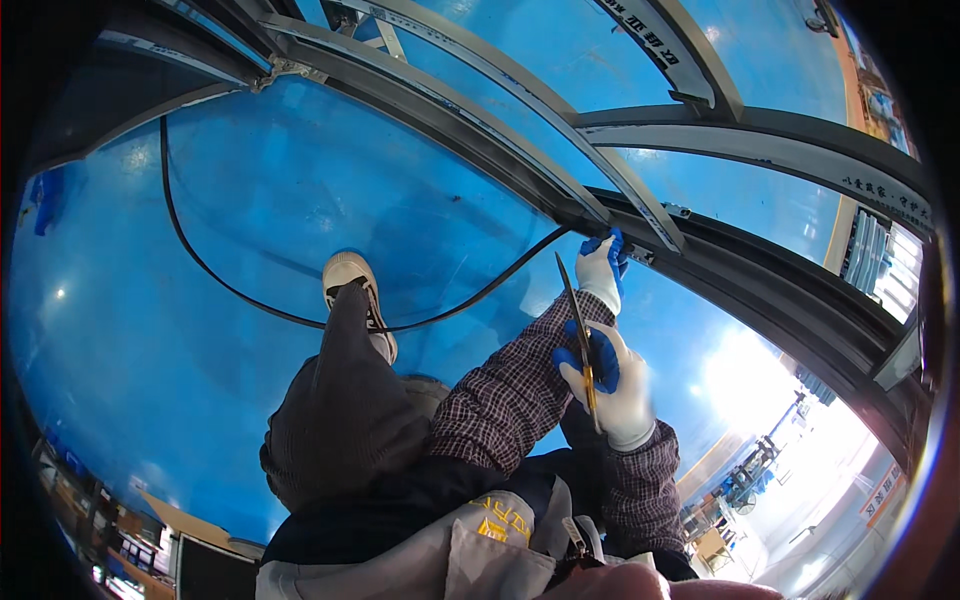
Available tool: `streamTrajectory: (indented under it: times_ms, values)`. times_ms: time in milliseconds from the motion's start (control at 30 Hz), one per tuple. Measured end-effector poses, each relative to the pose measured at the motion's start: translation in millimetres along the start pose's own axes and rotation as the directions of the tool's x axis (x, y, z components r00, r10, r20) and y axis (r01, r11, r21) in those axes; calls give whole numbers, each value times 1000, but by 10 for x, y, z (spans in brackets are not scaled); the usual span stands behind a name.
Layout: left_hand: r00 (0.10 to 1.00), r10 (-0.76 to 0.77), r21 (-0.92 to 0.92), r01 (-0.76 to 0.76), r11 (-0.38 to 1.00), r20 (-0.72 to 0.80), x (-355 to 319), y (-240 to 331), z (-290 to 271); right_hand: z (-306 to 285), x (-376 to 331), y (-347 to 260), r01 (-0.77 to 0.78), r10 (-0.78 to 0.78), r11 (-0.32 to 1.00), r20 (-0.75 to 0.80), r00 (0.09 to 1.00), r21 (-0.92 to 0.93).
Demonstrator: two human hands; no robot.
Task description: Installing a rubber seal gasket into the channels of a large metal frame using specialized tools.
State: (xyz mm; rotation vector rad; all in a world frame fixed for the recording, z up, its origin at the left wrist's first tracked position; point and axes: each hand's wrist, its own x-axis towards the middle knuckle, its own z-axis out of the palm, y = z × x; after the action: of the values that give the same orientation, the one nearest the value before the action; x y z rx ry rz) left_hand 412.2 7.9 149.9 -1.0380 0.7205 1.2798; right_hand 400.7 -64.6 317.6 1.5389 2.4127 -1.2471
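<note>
Two gloved hands — left hand (pixel 603 268) on one black cord (pixel 250 300), right hand (pixel 612 385) gripping one blade (pixel 577 320)

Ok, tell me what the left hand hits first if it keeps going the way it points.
Probably the grey frame rail: the left hand already reaches up to it where the black cord ends. Whether it touches the rail can't be told, since depth is unclear.

The black cord (pixel 240 290) ends hidden behind the left hand (pixel 603 268) at the frame (pixel 640 215).
</note>
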Motion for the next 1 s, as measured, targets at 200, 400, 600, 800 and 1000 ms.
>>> streamTrajectory:
  times_ms: [200,400,600,800,1000]
  values:
    - [998,27,80,-23,997,-50,-119,58,58,22,-12,22,2,-2,1000,-2,1000,6]
    - [997,34,153,-24,988,-65,-54,54,12,36,-19,48,-3,3,1000,13,1000,14]
    - [996,40,241,-19,970,-80,35,24,-47,50,-18,70,42,-42,999,-11,999,-16]
    - [996,-18,258,40,965,-87,64,55,-61,52,-5,44,20,-20,1000,-22,1000,4]
    - [993,-37,269,67,961,-115,148,33,-87,69,5,9,5,-4,1000,-16,1000,27]
